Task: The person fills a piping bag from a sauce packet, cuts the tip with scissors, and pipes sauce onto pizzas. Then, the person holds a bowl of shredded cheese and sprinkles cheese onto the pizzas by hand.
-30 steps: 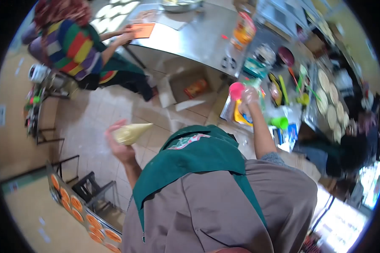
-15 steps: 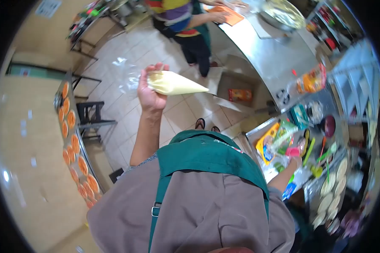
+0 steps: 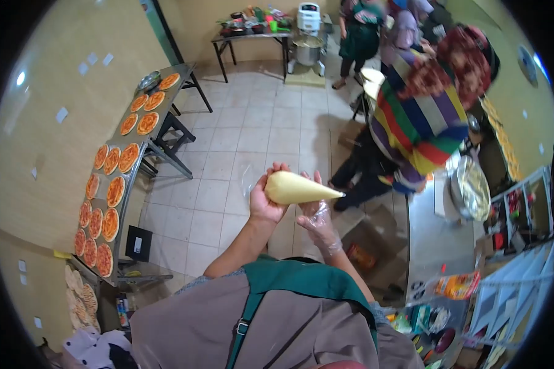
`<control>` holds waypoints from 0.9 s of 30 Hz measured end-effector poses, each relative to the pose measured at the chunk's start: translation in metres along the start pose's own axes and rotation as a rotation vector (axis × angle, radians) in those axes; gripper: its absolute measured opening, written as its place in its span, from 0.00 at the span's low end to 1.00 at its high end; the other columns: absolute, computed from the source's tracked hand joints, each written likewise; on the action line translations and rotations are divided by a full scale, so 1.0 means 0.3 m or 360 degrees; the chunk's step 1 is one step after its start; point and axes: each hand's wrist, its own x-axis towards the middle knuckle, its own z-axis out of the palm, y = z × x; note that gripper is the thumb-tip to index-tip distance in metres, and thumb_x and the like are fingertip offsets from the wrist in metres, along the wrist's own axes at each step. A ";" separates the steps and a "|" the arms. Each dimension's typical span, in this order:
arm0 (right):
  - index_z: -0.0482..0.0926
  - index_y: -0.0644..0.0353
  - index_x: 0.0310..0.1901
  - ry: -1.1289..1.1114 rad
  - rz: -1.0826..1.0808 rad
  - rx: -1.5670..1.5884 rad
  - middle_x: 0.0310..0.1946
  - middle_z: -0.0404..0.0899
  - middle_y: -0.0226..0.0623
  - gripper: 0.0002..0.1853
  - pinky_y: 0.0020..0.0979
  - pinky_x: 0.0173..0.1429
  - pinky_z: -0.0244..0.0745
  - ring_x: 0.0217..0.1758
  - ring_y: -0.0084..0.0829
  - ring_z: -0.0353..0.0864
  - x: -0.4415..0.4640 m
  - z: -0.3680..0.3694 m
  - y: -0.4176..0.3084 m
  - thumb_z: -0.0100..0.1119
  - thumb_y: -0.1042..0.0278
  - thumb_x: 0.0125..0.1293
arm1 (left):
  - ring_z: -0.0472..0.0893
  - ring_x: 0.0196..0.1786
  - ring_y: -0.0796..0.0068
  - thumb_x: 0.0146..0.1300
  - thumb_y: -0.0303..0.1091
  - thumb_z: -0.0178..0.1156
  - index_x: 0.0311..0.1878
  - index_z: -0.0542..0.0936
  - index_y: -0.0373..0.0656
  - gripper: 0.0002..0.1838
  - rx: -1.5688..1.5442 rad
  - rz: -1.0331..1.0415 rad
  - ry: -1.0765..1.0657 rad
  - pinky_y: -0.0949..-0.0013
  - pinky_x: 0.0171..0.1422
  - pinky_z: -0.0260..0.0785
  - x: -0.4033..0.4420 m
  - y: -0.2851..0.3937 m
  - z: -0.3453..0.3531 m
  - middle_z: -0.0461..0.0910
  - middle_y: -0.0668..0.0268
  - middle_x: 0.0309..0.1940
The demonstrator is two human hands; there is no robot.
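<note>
A filled piping bag [image 3: 297, 188] of pale yellow cream lies across my left hand [image 3: 267, 200], its pointed tip towards the right. The fingers of that hand curl round the bag's wide end, where clear plastic hangs off to the left. My right hand [image 3: 319, 220], in a clear plastic glove, is just below the bag near its tip. Its fingers are apart, and I see nothing held in it.
Rows of sauce-topped dough rounds [image 3: 115, 191] lie on a long table at the left. A person in a striped top [image 3: 421, 123] stands close at the right, beside a metal table [image 3: 428, 246]. An open cardboard box [image 3: 375, 237] is on the floor.
The view has turned left towards the dough rounds. My right hand has left the cluttered counter, let go of the pink cup and come beside the piping bag, which is still in my left hand.
</note>
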 end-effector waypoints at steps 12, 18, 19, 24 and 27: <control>0.65 0.60 0.56 0.0064 0.0661 0.0660 0.59 0.66 0.38 0.19 0.34 0.64 0.62 0.61 0.31 0.65 0.860 0.527 0.590 0.53 0.62 0.66 | 0.68 0.59 0.66 0.68 0.43 0.45 0.41 0.71 0.44 0.12 0.0903 0.1230 0.0034 0.60 0.65 0.60 0.260 0.821 0.178 0.70 0.62 0.54; 0.71 0.57 0.46 0.0135 0.1055 0.0752 0.45 0.74 0.34 0.12 0.31 0.54 0.71 0.49 0.29 0.74 1.203 0.547 0.843 0.53 0.62 0.66 | 0.66 0.61 0.64 0.71 0.41 0.39 0.42 0.71 0.45 0.14 0.2714 0.1795 -0.0218 0.57 0.70 0.44 0.457 1.151 0.236 0.72 0.61 0.51; 0.72 0.58 0.46 0.0153 0.1100 0.0751 0.43 0.75 0.34 0.11 0.31 0.51 0.72 0.46 0.28 0.75 1.265 0.535 0.878 0.54 0.63 0.65 | 0.67 0.61 0.61 0.68 0.37 0.44 0.42 0.75 0.48 0.10 0.3094 0.1869 -0.0201 0.53 0.72 0.36 0.486 1.209 0.265 0.74 0.63 0.50; 0.72 0.58 0.46 0.0211 0.1612 0.0502 0.41 0.75 0.34 0.09 0.29 0.43 0.76 0.42 0.27 0.77 1.600 0.430 1.016 0.50 0.65 0.67 | 0.71 0.60 0.65 0.54 0.35 0.59 0.39 0.80 0.55 0.08 0.3439 0.1490 -0.0775 0.48 0.72 0.41 0.768 1.441 0.393 0.77 0.67 0.52; 0.72 0.58 0.46 0.0129 0.1782 0.0379 0.39 0.77 0.35 0.12 0.28 0.33 0.80 0.40 0.29 0.80 1.848 0.346 1.099 0.47 0.61 0.67 | 0.71 0.60 0.66 0.49 0.42 0.64 0.36 0.84 0.56 0.09 0.3749 0.1216 -0.1124 0.48 0.72 0.42 1.039 1.583 0.431 0.76 0.69 0.53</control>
